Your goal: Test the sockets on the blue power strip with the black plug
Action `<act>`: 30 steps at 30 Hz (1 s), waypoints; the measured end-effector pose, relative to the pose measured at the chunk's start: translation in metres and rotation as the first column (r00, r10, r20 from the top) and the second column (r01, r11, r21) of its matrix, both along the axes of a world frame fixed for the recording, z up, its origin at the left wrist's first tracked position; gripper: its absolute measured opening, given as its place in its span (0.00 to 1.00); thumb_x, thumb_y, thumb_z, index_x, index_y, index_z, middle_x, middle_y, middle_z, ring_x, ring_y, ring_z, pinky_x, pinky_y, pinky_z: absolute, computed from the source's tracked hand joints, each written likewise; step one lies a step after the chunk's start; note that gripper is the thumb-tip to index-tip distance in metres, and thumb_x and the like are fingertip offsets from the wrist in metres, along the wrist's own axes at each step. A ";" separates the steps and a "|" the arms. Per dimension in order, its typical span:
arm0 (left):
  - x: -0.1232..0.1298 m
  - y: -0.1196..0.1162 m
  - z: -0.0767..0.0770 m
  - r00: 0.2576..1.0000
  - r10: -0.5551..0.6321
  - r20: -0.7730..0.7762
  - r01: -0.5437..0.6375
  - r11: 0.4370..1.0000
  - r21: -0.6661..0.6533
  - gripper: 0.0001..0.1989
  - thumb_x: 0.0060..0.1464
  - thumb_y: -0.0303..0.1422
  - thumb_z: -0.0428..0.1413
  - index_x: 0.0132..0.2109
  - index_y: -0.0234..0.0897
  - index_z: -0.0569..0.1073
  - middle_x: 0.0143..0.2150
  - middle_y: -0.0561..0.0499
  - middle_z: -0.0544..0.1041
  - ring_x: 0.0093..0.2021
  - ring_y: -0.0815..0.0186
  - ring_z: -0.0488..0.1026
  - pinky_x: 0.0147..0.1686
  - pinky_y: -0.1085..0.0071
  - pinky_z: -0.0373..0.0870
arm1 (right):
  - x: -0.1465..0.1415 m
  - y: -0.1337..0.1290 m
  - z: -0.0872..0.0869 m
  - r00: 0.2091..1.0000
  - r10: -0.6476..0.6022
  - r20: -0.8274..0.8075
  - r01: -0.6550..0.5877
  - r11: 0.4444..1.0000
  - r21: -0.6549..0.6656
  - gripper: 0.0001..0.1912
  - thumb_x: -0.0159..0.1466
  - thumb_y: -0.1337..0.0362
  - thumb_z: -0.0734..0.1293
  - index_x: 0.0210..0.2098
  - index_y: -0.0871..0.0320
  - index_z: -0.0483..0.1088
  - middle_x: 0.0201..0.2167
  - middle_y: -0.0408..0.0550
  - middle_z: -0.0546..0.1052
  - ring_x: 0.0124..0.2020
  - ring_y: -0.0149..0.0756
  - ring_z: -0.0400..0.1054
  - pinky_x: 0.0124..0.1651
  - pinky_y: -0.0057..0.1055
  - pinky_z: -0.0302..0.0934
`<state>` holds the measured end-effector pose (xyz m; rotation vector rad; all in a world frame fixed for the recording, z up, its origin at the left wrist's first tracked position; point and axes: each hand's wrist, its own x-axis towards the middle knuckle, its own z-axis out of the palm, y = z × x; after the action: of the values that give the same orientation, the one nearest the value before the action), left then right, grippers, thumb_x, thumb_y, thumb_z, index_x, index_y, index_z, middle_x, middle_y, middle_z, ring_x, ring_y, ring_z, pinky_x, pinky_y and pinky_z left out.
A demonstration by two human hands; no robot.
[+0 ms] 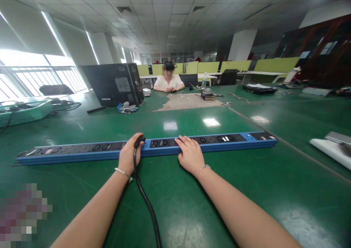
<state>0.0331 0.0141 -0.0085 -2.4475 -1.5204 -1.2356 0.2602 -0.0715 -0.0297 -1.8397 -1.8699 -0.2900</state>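
A long blue power strip (161,151) with black sockets lies across the green table in front of me. My left hand (130,154) is closed around the black plug (139,141) of a power cord, right at the strip's top near its middle. Whether the plug sits in a socket or only touches it, I cannot tell. From the plug, the black cord (146,200) runs down toward me between my arms. My right hand (191,154) rests on the strip to the right, fingers stretched over its sockets and edge.
Beyond the strip, a black computer case (112,85) stands at the left, with gloves (127,108) by it. A green basket (26,112) is at far left. Another person (168,80) sits across the table (233,189). A white object (331,151) lies at right.
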 end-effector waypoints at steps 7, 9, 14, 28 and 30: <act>-0.068 0.023 0.019 0.958 0.236 0.165 -0.228 0.971 -0.067 0.18 0.55 0.39 0.47 0.52 0.43 0.67 0.48 0.48 0.74 0.44 0.58 0.72 0.45 0.61 0.67 | 0.002 0.000 0.000 1.000 0.011 -0.001 -0.011 1.000 0.011 0.28 0.55 0.70 0.58 0.56 0.54 0.61 0.59 0.45 0.63 0.59 0.38 0.52 0.60 0.39 0.43; -0.091 0.032 0.014 0.971 0.197 0.136 -0.184 0.978 -0.100 0.18 0.53 0.38 0.48 0.50 0.41 0.68 0.48 0.48 0.74 0.46 0.58 0.71 0.47 0.60 0.66 | 0.002 0.001 -0.001 1.000 0.014 0.000 -0.014 1.000 0.020 0.28 0.55 0.70 0.58 0.56 0.54 0.62 0.59 0.45 0.63 0.59 0.38 0.52 0.60 0.39 0.43; -0.113 0.042 0.001 0.997 0.080 -0.001 -0.079 0.982 -0.172 0.20 0.52 0.41 0.47 0.50 0.41 0.68 0.48 0.48 0.74 0.48 0.58 0.71 0.50 0.60 0.65 | 0.002 0.001 -0.001 1.000 0.013 -0.005 -0.013 1.000 0.017 0.28 0.55 0.70 0.58 0.56 0.54 0.62 0.59 0.45 0.63 0.59 0.39 0.52 0.60 0.39 0.43; -0.113 0.039 0.003 0.979 -0.034 -0.200 -0.006 0.981 -0.196 0.25 0.53 0.46 0.43 0.52 0.39 0.67 0.45 0.45 0.75 0.44 0.56 0.73 0.47 0.62 0.67 | 0.003 0.001 -0.001 1.000 0.017 0.011 -0.017 1.000 0.026 0.28 0.55 0.70 0.58 0.56 0.54 0.62 0.58 0.45 0.64 0.59 0.38 0.53 0.60 0.39 0.44; -0.113 0.037 0.003 0.976 -0.037 -0.215 -0.006 0.981 -0.196 0.26 0.52 0.46 0.43 0.53 0.37 0.67 0.45 0.44 0.75 0.44 0.56 0.73 0.47 0.61 0.67 | 0.003 0.001 -0.001 1.000 0.017 0.015 -0.017 0.999 0.030 0.28 0.55 0.70 0.58 0.56 0.54 0.62 0.58 0.45 0.64 0.59 0.39 0.53 0.59 0.39 0.44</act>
<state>-0.0795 0.0514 -0.0058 -2.6133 -1.6331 -0.8181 0.2629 -0.0705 -0.0311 -1.8055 -1.8797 -0.3245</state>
